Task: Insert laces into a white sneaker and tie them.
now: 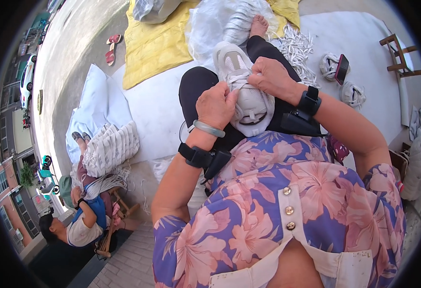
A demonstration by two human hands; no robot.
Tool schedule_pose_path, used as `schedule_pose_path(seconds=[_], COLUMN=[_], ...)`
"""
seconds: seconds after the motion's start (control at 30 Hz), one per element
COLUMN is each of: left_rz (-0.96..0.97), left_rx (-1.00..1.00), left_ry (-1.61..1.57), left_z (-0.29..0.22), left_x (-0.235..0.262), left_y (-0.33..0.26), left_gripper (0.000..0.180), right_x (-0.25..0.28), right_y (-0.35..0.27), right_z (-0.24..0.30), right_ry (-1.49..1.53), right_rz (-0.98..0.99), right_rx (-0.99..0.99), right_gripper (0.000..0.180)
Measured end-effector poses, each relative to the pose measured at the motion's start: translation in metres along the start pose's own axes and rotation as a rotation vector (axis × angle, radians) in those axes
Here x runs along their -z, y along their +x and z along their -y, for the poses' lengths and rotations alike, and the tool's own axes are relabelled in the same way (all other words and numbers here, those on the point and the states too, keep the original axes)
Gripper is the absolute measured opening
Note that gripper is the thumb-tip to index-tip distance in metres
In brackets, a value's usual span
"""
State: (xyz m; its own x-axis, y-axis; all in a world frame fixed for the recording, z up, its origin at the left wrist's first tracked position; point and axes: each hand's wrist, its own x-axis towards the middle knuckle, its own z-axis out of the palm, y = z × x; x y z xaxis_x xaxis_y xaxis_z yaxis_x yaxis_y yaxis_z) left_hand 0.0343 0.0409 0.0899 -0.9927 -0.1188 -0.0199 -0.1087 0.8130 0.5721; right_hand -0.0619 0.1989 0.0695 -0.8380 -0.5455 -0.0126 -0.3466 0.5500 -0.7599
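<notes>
A white mesh sneaker (243, 91) rests on my lap, toe pointing away from me. My left hand (216, 104) grips its near side, fingers closed against the upper. My right hand (273, 77) pinches the white lace (239, 79) near the tongue. Both wrists carry black strapped devices, and a pale green bangle sits on the left one. My bare foot (258, 25) lies beyond the shoe.
A pile of white laces (296, 48) lies at the right of my legs. More white sneakers (352, 93) and a dark phone (341, 68) lie on the white sheet (153, 110). A stack of shoe uppers (109, 146), a seated person (83, 218), a yellow cloth (155, 45), and a wooden stool (400, 55) surround me.
</notes>
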Motion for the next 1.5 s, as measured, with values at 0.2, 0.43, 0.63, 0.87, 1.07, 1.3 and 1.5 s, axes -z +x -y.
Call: schedule_pose_path(seconds=[0.2,0.43,0.63,0.87,1.07,1.3,1.5], left_rz=[0.063,0.358,0.377,0.546,0.517,0.454,0.402], left_rx=[0.031,0.104,0.202,0.214,0.286,0.21,0.095], left_ry=[-0.3,-0.655,-0.805,-0.792,-0.805,-0.793,-0.764], left_z=[0.004,0.027,0.04,0.027,0.035,0.016,-0.006], left_x=[0.005,0.051,0.083,0.07,0.07,0.088,0.115], left_y=[-0.002,-0.033,-0.05,-0.053,-0.056,-0.052,-0.055], left_gripper=[0.022,0.021,0.019,0.022,0.018,0.016,0.019], right_x=[0.007,0.004,0.007,0.005,-0.002,-0.005,0.0], right_y=[0.009,0.002,-0.004,0.0,0.001,-0.006,-0.007], right_z=[-0.01,-0.018,-0.01,-0.017,-0.015,-0.006,-0.012], right_ry=[0.091,0.261,0.764,0.763,0.472,0.213,0.241], right_rz=[0.156,0.239,0.227,0.287,0.197,-0.032,0.021], right_rx=[-0.153,-0.256,-0.381,-0.396,-0.314,-0.122,-0.182], right_gripper=[0.026,0.019,0.019,0.02,0.026,0.021,0.017])
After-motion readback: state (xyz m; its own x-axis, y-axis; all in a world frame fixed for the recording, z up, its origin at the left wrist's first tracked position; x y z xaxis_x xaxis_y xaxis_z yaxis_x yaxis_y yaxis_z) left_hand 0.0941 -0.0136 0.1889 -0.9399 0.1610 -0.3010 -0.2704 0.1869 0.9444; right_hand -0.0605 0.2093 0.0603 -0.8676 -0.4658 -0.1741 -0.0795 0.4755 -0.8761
